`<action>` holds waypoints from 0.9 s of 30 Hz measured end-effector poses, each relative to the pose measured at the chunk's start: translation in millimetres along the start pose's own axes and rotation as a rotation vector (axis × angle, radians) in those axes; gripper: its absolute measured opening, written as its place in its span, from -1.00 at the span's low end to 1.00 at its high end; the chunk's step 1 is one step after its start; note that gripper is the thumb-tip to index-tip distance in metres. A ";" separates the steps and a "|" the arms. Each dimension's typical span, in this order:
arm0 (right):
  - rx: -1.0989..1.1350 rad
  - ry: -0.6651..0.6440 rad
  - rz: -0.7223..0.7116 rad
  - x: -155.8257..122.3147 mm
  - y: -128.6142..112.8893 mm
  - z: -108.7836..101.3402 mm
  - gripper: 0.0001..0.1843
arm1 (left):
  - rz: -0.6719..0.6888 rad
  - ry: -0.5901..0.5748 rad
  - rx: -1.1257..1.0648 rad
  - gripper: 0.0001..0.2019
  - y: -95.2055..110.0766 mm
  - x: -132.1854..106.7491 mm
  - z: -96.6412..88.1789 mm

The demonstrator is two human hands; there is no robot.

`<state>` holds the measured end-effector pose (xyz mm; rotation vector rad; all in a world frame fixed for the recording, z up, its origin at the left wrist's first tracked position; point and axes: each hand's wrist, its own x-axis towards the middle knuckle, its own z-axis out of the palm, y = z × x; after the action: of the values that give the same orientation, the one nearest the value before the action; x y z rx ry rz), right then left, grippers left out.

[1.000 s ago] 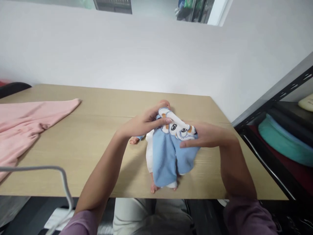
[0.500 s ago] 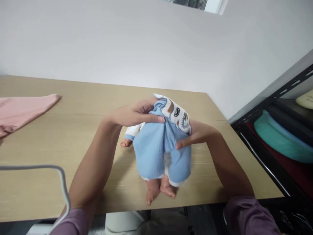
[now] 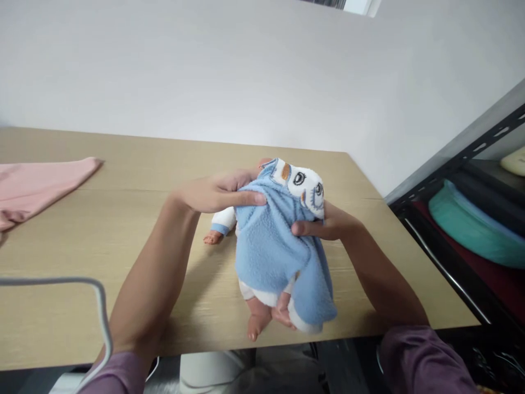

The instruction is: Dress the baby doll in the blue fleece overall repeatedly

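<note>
A blue fleece doll garment point(image 3: 266, 246) with white cuffs and an embroidered white animal face is held up over a baby doll point(image 3: 259, 317). My left hand point(image 3: 225, 191) pinches its upper left part, thumb on the front. On the other side my right hand point(image 3: 328, 221) grips the fabric below the embroidered face, thumb also in front. Bare doll feet stick out below the hem. One doll hand and a white sleeve with a blue cuff show at the left. The doll's head and most of its body are hidden behind the cloth.
The wooden table point(image 3: 135, 230) meets a grey-white wall. Pink cloth point(image 3: 41, 183) lies at the far left. A grey cable or bent tube point(image 3: 100, 295) rises in the left foreground. On the right, a black shelf rack point(image 3: 447, 268) holds teal items point(image 3: 471, 224).
The garment has shifted slightly right and its lower part has swung to the right, with one leg hanging lower. Both hands keep their hold on it. The doll's feet stay almost in place.
</note>
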<state>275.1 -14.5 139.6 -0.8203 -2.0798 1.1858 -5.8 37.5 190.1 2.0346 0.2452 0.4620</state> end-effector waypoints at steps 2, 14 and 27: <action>-0.098 -0.015 0.064 -0.8 1.3 -2.0 -0.12 | 0.028 0.099 0.013 -0.52 -0.9 3.4 2.8; 0.136 -0.221 -0.076 0.2 -4.7 -10.8 -0.20 | -0.089 -0.420 -0.149 -0.55 -21.0 5.4 0.0; 0.224 -0.269 0.071 -8.6 -7.6 -8.0 -0.16 | 0.017 0.227 -0.123 -0.44 -20.4 14.5 26.3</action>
<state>284.8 -20.0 148.1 -0.6642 -2.0875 1.6104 18.9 31.7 164.1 1.8658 0.3289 0.7033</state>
